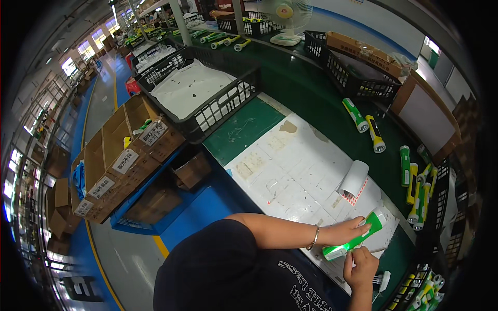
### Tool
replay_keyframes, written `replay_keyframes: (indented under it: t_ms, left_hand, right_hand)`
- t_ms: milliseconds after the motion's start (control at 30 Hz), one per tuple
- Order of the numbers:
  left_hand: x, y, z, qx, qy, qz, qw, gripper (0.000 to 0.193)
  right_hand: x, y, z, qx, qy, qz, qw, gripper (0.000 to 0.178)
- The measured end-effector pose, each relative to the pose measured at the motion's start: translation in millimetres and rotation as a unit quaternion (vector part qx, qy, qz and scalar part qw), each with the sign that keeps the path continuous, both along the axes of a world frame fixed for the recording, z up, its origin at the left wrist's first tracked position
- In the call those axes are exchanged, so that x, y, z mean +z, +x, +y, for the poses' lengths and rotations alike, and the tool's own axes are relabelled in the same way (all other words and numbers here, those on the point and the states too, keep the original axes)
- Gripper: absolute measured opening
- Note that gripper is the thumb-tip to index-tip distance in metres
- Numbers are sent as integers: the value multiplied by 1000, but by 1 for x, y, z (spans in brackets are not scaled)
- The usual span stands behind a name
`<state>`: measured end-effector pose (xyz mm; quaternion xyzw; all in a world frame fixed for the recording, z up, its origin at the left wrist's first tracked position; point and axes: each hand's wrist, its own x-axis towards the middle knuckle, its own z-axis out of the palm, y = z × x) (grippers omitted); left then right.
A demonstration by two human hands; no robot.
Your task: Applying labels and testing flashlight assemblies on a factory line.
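A green-and-white flashlight [377, 220] lies slantwise over the white worktop [290, 176], close to my body. My left hand [344, 232] is wrapped over its middle, and a bracelet circles that wrist. A bright green glow shows on the flashlight's lower part. Just below, my right hand [361, 265] is closed with its fingertips pinched against the flashlight's near side. Whatever those fingertips hold is hidden. Beside the right hand lies a white plug adapter [383, 280] with a thin cable. Farther up the worktop sits a roll of white labels [355, 178] with a red-patterned end.
Several green or yellow flashlights [405, 166] lie on the green bench to the right. A black crate [223, 106] lined with white sheets stands at the far left. Divided cardboard boxes [122, 155] are left of the worktop. A fan [285, 23] stands at the back.
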<state>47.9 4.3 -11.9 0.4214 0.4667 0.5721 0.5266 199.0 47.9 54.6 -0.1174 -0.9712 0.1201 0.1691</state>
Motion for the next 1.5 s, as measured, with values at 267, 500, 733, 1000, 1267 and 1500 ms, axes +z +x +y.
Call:
replay_keyframes:
  t_ms: [267, 500, 733, 1000, 1267, 1500]
  left_hand:
    - [14, -9, 10, 85, 10, -106, 991, 43]
    - [11, -8, 11, 85, 16, -163, 983, 45]
    - [13, -30, 23, 161, 84, -96, 979, 38]
    - [42, -41, 18, 54, 81, -208, 973, 64]
    - [24, -8, 7, -5, 45, -209, 977, 52]
    - [30, -7, 1, -6, 14, -71, 997, 44]
  right_hand:
    - [-15, 4, -26, 119, -42, 18, 992, 17]
    - [-27, 10, -36, 96, -36, 40, 994, 27]
    - [-28, 8, -31, 79, -6, 106, 991, 25]
    - [-19, -1, -16, 46, -3, 124, 991, 28]
    - [-5, -8, -14, -193, -242, 168, 936, 47]
    - [-22, -10, 1, -144, -299, 185, 925, 44]
